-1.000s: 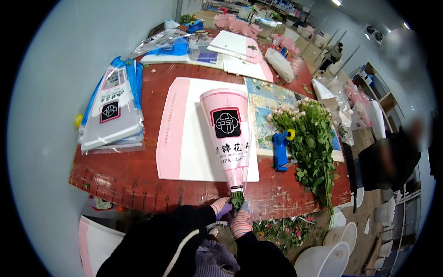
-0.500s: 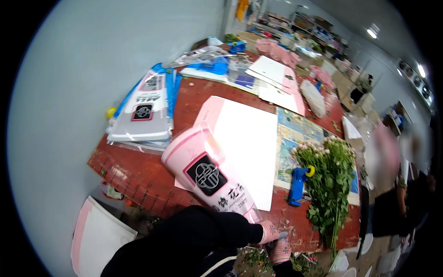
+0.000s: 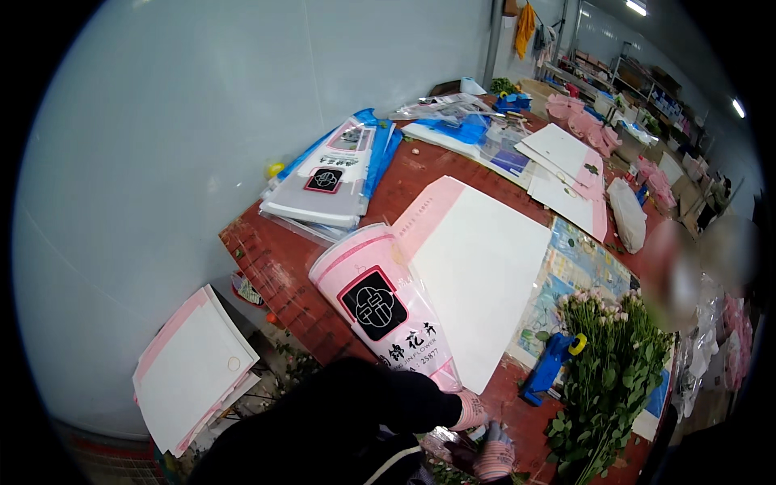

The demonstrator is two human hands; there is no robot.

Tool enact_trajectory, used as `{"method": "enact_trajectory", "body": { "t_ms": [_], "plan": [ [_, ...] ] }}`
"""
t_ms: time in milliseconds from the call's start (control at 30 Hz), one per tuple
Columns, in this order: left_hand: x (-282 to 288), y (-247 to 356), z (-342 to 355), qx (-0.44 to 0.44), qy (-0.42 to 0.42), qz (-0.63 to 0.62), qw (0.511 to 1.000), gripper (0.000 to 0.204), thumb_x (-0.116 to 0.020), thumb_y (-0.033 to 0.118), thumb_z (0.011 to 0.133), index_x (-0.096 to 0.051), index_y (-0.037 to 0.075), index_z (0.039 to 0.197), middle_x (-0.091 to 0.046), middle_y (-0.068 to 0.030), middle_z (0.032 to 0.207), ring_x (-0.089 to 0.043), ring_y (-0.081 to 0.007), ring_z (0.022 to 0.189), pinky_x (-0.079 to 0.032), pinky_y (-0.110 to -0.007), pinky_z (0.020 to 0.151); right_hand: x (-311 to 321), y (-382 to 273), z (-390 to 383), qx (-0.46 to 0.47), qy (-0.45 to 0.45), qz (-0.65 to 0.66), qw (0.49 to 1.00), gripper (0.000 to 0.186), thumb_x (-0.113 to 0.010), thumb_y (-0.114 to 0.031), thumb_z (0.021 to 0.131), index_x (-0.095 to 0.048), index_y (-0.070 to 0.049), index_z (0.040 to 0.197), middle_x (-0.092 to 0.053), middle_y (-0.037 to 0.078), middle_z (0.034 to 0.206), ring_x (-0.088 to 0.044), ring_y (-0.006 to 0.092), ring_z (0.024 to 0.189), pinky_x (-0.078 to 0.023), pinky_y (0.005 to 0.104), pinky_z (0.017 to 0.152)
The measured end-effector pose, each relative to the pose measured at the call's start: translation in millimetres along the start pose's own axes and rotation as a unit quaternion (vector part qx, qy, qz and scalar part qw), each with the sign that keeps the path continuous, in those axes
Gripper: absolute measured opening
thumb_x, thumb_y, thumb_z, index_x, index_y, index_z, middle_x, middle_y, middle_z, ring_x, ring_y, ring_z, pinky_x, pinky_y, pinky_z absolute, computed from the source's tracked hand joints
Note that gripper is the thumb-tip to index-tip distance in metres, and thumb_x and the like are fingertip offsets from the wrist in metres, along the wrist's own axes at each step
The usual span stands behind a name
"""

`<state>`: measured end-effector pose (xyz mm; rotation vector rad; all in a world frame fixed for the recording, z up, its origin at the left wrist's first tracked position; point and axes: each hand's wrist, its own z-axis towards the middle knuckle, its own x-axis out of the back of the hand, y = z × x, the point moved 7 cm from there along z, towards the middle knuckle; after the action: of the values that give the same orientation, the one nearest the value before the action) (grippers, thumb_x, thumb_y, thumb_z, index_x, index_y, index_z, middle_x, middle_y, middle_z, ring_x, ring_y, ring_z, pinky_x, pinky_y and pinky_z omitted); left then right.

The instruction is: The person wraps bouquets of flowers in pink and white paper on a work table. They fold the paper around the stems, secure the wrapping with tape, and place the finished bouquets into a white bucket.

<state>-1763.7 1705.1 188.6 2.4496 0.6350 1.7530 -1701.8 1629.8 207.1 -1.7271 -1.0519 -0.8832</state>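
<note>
A pink flower sleeve (image 3: 400, 303) with a black square emblem lies slantwise on the red table, its wide end toward the far left. My left forearm, in a dark sleeve, crosses its narrow lower end. Just past that end is my left hand (image 3: 471, 410), in a pink striped glove, fingers curled in; whatever they grip is hidden. Below it, near the table's front edge, my right hand (image 3: 495, 456) wears a matching glove with grey fingertips. Its fingers are bent together, and I cannot make out anything between them. A white sheet with a pink border (image 3: 481, 271) lies beside and partly under the sleeve.
Right of my hands are a blue tape dispenser (image 3: 551, 368) and a bunch of pale pink flowers (image 3: 606, 372). Flat sleeves (image 3: 327, 182) are stacked at the far left. More bordered sheets (image 3: 190, 364) stand low at the left. A blurred person is at the right.
The view has swung left, so the table things sit farther right in it. My hands, close together before, are now slightly apart, the right one lower.
</note>
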Motion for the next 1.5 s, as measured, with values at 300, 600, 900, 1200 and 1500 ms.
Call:
{"method": "enact_trajectory", "body": {
  "t_ms": [300, 600, 900, 1200, 1500],
  "plan": [
    [21, 11, 57, 0.010, -0.067, -0.040, 0.997, 0.026, -0.050, 0.017, 0.076, -0.062, 0.007, 0.097, -0.063, -0.0149, 0.097, -0.061, -0.0288, 0.092, -0.047, -0.046, 0.072, 28, 49, 29, 0.082, 0.124, -0.064, 0.987, 0.011, -0.052, -0.020, 0.074, -0.053, -0.009, 0.072, -0.056, 0.013, 0.065, -0.055, 0.0323, 0.060, -0.043, 0.0415, 0.050],
    [41, 8, 92, 0.034, -0.043, -0.061, 0.997, 0.025, -0.053, 0.014, 0.076, -0.061, 0.006, 0.098, -0.065, -0.0150, 0.090, -0.063, -0.0302, 0.086, -0.049, -0.043, 0.069, 126, 90, 59, 0.024, 0.179, 0.096, 0.979, 0.037, -0.070, -0.028, 0.067, -0.058, -0.003, 0.092, -0.062, 0.011, 0.082, -0.060, 0.0251, 0.077, -0.047, 0.0333, 0.069],
    [9, -4, 128, 0.064, -0.061, -0.094, 0.992, 0.026, -0.052, 0.013, 0.077, -0.061, 0.004, 0.100, -0.064, -0.0143, 0.098, -0.061, -0.0296, 0.093, -0.049, -0.044, 0.071, 101, 136, 88, -0.138, 0.180, 0.514, 0.828, 0.020, -0.056, -0.011, 0.081, -0.064, 0.004, 0.092, -0.065, 0.006, 0.082, -0.058, 0.0108, 0.075, -0.046, 0.0241, 0.068],
    [51, 27, 134, -0.028, -0.094, -0.057, 0.994, 0.021, -0.049, 0.013, 0.077, -0.059, 0.003, 0.091, -0.063, -0.0145, 0.089, -0.061, -0.0279, 0.085, -0.049, -0.039, 0.069, -79, 173, 21, -0.193, 0.227, 0.597, 0.745, 0.024, -0.044, -0.017, 0.087, -0.063, -0.002, 0.088, -0.060, 0.001, 0.077, -0.054, 0.0098, 0.066, -0.045, 0.0250, 0.062],
    [52, 28, 121, -0.001, -0.128, -0.084, 0.988, 0.025, -0.055, 0.011, 0.073, -0.058, 0.000, 0.095, -0.063, -0.0209, 0.087, -0.062, -0.0344, 0.085, -0.049, -0.043, 0.069, -64, 165, 38, -0.050, 0.290, 0.288, 0.911, 0.027, -0.042, -0.022, 0.088, -0.054, -0.004, 0.103, -0.055, 0.007, 0.094, -0.050, 0.0199, 0.086, -0.042, 0.0316, 0.074]
  ]
}}
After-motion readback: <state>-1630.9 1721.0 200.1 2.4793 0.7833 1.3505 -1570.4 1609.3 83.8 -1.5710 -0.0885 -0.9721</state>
